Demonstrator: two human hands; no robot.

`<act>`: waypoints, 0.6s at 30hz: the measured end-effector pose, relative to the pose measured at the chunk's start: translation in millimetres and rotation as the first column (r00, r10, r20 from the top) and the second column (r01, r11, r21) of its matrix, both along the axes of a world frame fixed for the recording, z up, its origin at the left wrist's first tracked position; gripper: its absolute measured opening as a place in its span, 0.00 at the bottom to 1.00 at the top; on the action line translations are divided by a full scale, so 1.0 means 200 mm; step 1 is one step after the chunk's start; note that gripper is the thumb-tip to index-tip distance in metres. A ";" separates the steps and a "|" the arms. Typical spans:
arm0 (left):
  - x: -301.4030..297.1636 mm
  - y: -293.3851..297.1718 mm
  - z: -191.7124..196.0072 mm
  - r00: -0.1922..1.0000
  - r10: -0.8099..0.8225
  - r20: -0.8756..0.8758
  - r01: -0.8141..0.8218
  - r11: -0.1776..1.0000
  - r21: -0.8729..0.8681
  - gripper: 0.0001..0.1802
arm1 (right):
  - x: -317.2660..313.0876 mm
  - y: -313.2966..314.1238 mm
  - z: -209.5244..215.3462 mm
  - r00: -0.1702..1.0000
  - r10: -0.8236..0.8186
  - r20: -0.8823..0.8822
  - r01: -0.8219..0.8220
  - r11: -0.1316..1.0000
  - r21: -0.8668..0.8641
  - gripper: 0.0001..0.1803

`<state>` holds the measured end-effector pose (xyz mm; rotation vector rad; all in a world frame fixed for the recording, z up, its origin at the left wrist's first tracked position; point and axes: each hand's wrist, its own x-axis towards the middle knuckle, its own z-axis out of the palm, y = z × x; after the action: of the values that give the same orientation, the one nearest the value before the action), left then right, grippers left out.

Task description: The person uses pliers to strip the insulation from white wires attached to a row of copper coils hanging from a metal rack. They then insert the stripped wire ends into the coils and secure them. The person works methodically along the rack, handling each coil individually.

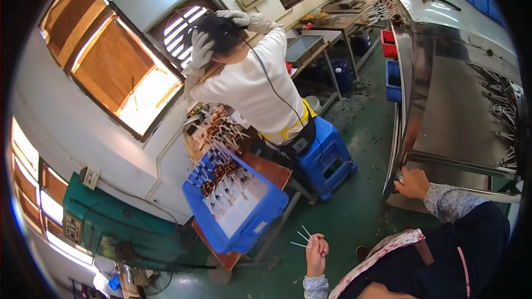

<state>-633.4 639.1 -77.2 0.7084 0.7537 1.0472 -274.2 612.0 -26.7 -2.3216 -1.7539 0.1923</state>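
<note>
My left hand (316,250) is closed around thin pale rods (303,235), whose ends fan out past the fingers. It hangs over the green floor, to the right of a blue crate. My right hand (413,182) is curled closed at the lower corner of the metal machine (429,105). What its fingers grip, if anything, is hidden. Above it, a flat metal plate (460,116) lies in the machine, with a row of wired metal parts (503,111) along its right side. The blue crate (257,239) holds several copper-coloured coils with white leads (224,177).
A co-worker in a white top (257,86) sits on a blue stool (327,160), gloved hands raised to the head. More coils (219,127) lie on the bench beyond the crate. Red (389,44) and blue bins (393,80) hang beside the machine. Pliers (441,3) lie on top.
</note>
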 end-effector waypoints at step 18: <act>0.48 0.99 -0.21 0.733 -0.490 -0.472 0.443 0.870 -0.217 0.18 | -0.04 0.06 -0.07 0.983 -0.165 -0.076 0.154 0.979 -0.133 0.24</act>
<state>-536.6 836.7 -119.6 1.0568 1.0054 0.3452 -282.2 623.6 -41.6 -2.4881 -1.5483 0.3807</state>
